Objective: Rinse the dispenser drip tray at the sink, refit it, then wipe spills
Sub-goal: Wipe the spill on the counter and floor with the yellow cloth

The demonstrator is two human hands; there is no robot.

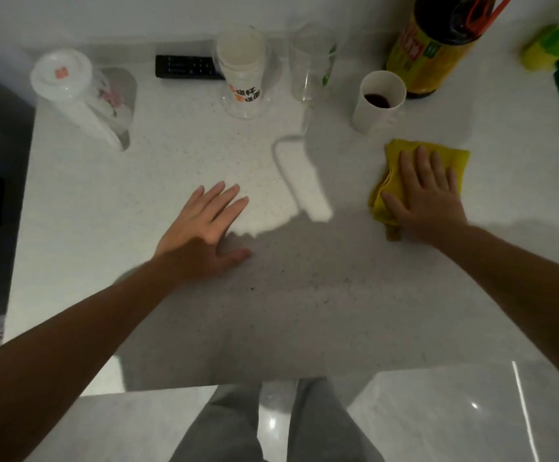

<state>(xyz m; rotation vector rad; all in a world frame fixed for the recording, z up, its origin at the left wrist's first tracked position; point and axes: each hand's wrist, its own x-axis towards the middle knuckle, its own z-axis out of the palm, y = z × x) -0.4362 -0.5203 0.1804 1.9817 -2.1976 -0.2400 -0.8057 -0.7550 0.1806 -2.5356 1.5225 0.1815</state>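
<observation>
A folded yellow cloth (pixel 456 159) lies on the white speckled countertop (pixel 178 155), right of centre. My right hand (pixel 428 198) presses flat on top of it, fingers spread, covering most of the cloth. My left hand (pixel 201 228) rests palm down on the bare counter near the middle, fingers apart and holding nothing. Neither a drip tray nor a sink shows in this view.
Along the back stand a white lidded jug (pixel 78 91), a black remote (pixel 184 66), a clear cup holding stacked paper cups (pixel 241 71), an empty glass (pixel 311 61), a paper cup of dark liquid (pixel 376 105) and a dark yellow-labelled bottle (pixel 431 51). The counter's front edge is near my legs.
</observation>
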